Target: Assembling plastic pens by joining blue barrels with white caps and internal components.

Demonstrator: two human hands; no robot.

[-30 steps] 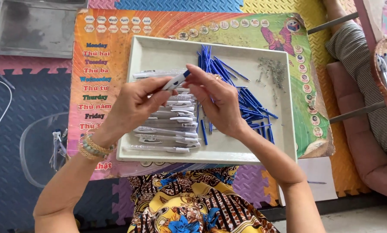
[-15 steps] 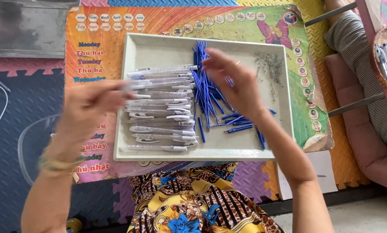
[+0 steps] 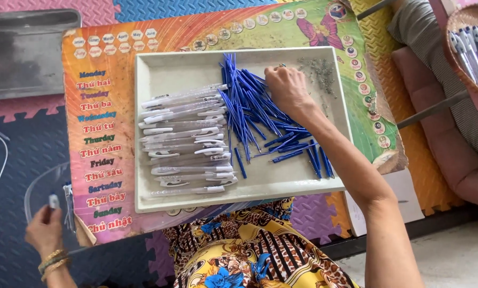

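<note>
Her right hand, fingers curled down, should pinch one tiny spring cleanly near the tray's far right corner, while her left hand loosely grips a finished pen.

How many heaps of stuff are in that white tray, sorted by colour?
White pen barrels: 1 heap
Blue refills: 1 heap
Small grey bits: 1 heap
Total: 3 heaps in the white tray

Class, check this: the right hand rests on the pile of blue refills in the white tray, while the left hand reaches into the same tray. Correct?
Not quite. The head view shows the left hand outside the white tray, down at a clear container on the floor mat. The right hand is on the blue refills.
</note>
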